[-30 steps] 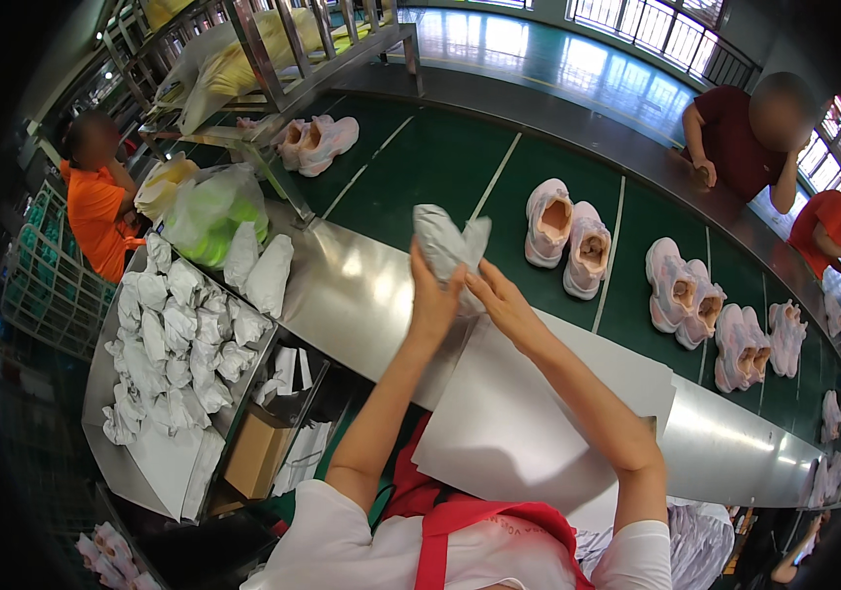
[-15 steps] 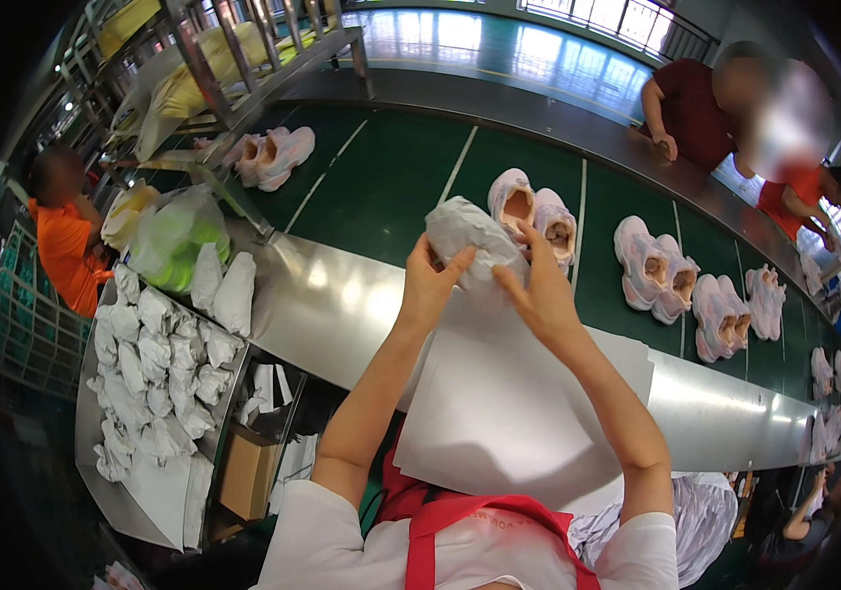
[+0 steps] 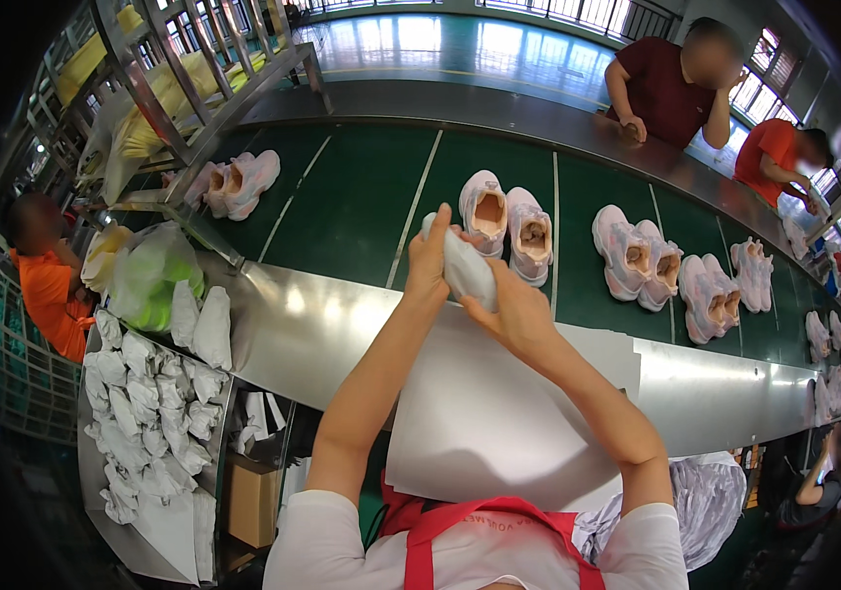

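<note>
In front of me a wad of white paper (image 3: 468, 269) is squeezed between both hands, narrow and fairly smooth. My left hand (image 3: 427, 264) is closed round its left side, thumb and fingers upright. From the right, my right hand (image 3: 517, 313) grips its lower end. Just beyond stand a pale pink sneaker (image 3: 484, 218) and its mate (image 3: 531, 236), openings up; the mate has brownish stuffing inside. Below my hands lies a stack of large white paper sheets (image 3: 499, 413), partly over the metal ledge.
More sneaker pairs (image 3: 627, 256) sit along the green conveyor belt (image 3: 361, 187). At left, a metal tray (image 3: 125, 536) holds many paper wads (image 3: 150, 408), beside a plastic bag (image 3: 155, 275). A metal rack (image 3: 194, 108) stands far left. Across the belt is a person in dark red (image 3: 657, 93).
The paper wad has gone from broad and loosely crumpled to narrower and smoother. My hands have turned it and closed more tightly round it. The whole scene has shifted slightly left in view.
</note>
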A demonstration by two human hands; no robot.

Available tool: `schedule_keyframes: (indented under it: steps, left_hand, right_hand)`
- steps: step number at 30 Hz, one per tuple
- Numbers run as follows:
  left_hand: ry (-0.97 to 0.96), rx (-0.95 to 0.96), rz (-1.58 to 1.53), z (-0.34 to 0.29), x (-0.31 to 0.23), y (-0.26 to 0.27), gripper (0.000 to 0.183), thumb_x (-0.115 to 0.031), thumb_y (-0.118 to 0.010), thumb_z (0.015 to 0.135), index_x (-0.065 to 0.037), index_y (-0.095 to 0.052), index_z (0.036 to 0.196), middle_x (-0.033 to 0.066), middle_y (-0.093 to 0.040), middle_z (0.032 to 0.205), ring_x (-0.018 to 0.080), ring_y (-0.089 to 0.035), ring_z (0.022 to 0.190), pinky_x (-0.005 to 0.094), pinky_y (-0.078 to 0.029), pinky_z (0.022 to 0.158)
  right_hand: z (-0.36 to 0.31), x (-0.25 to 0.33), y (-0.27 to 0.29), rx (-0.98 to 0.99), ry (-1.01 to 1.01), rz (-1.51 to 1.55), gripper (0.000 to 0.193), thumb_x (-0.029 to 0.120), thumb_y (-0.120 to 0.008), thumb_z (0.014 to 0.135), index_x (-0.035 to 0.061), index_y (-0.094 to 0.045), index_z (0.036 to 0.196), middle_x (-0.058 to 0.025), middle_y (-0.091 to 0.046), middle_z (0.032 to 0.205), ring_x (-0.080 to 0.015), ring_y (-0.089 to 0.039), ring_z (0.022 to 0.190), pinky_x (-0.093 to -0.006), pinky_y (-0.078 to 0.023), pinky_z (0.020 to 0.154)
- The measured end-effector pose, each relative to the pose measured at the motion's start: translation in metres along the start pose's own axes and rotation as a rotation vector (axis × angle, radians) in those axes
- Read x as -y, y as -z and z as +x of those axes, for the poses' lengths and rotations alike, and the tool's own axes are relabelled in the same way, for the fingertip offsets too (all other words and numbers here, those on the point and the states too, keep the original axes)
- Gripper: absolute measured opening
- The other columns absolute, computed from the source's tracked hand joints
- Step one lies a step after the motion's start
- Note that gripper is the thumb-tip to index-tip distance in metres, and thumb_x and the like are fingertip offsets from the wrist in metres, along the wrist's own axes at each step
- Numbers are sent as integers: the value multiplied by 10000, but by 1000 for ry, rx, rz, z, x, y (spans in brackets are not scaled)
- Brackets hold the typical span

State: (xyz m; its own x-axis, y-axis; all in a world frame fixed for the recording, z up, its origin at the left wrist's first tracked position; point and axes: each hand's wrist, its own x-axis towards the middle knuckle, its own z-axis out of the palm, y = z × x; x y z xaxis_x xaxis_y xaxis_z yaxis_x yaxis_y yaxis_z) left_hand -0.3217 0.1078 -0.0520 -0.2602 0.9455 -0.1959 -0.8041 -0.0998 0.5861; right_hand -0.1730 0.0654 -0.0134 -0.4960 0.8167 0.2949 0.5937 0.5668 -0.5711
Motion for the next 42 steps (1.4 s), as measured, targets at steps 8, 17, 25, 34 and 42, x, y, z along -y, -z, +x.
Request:
schedule_keyframes:
  steps: [8, 17, 25, 34, 42]
  left_hand:
    - [-822, 405, 1354, 152, 32, 22, 316, -192, -555, 831, 2, -589, 1079, 159, -648, 969, 274, -604, 952, 334, -464, 821]
    - [-427, 696, 1739, 192, 10, -6, 275, -226, -553, 823, -15, -623, 985, 202, -635, 954, 358, -608, 886, 385, -485, 762]
    - [-509, 669, 1664, 190, 27, -7, 268, -191, -513, 854, -12, -620, 1023, 212, -634, 950, 358, -606, 905, 392, -482, 774]
    - [-255, 715, 1701, 180, 21, -2, 622, -135, -774, 551, -10, -520, 1105, 192, -583, 1090, 322, -572, 1011, 352, -459, 872]
    - [-725, 307, 1797, 171, 116, -35, 163, -194, -587, 767, -96, -673, 865, 117, -667, 930, 274, -629, 915, 388, -503, 762]
  right_hand:
    - [76, -67, 28, 43, -159, -548, 312, 276, -689, 685, 38, -610, 871, -152, -645, 731, -316, -647, 680, -400, -514, 603]
    - [171, -125, -60, 228, -42, -647, 325, 295, -676, 661, 4, -643, 804, -159, -661, 788, -293, -652, 664, -367, -528, 604]
    - [171, -165, -84, 112, 88, -755, 107, 188, -628, 697, 89, -665, 713, -102, -653, 699, -273, -643, 641, -390, -515, 566]
    - [163, -149, -18, -40, 128, -590, 342, 243, -727, 621, 48, -666, 895, -176, -643, 905, -313, -629, 855, -386, -511, 741]
    - [170, -228, -66, 27, -114, -512, 229, 189, -635, 755, 96, -639, 964, -154, -648, 951, -312, -639, 869, -373, -520, 725]
